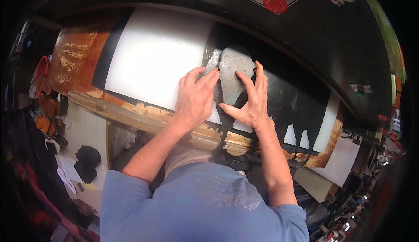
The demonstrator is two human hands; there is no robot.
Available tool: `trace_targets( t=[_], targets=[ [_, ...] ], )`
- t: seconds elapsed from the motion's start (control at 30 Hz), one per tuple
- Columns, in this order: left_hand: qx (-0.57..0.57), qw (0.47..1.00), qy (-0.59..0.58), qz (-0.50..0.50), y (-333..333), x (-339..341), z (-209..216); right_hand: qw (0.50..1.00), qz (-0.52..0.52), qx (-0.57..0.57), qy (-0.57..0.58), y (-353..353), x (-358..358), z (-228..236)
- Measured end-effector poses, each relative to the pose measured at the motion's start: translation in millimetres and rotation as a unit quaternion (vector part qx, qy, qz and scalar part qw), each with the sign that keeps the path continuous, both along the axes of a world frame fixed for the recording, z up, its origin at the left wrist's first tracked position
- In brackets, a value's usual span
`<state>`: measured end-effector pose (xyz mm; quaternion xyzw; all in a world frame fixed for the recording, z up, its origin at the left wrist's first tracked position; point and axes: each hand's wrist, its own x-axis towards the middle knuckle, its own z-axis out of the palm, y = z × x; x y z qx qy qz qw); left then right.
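A person [200, 222] wears a blue shirt [179, 198] with short, wide sleeves [124, 187] and a pale, mottled patch [238, 200] on the front; the forearms [277, 163] and hands [194, 95] are bare.

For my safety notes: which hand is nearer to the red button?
The right hand, below the red button in the picture, at the right side of the grey piece; the left hand is farther, at the piece's left side.
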<state>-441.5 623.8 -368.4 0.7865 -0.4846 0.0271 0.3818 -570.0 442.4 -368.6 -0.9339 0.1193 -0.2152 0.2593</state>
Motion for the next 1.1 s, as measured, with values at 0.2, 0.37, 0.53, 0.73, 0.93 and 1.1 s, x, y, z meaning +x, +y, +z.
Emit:
trace_targets(
  t=[0.2, 0.37, 0.53, 0.73, 0.93, 1.1],
  targets=[
    [-0.079, 0.995, 0.057, 0.014, 0.1, 2.4, -8.1, 0.998, 0.052, 0.025, 0.000, -10.0, -0.3, 1.3],
    [-0.094, 0.991, 0.084, 0.037, 2.6, -0.8, -11.7, 0.998, 0.064, 0.023, 0.007, -12.2, -1.9, 2.2],
    [-0.095, 0.993, 0.058, 0.036, 3.1, 5.2, -4.0, 0.997, 0.072, 0.029, -0.004, -12.5, 0.6, 5.8],
    [-0.081, 0.972, 0.216, 0.052, 55.6, -39.3, -0.4, 0.979, -0.079, 0.048, -0.183, -43.5, -67.5, 30.9],
    [-0.132, 0.990, -0.042, -0.015, 59.6, -45.7, -37.5, 0.842, -0.371, 0.004, -0.391, -132.1, -165.1, 78.4],
    [-0.125, 0.991, -0.030, 0.020, 56.4, -42.8, -43.0, 0.881, -0.355, 0.035, -0.312, -141.4, -190.6, 65.5]
  ],
)
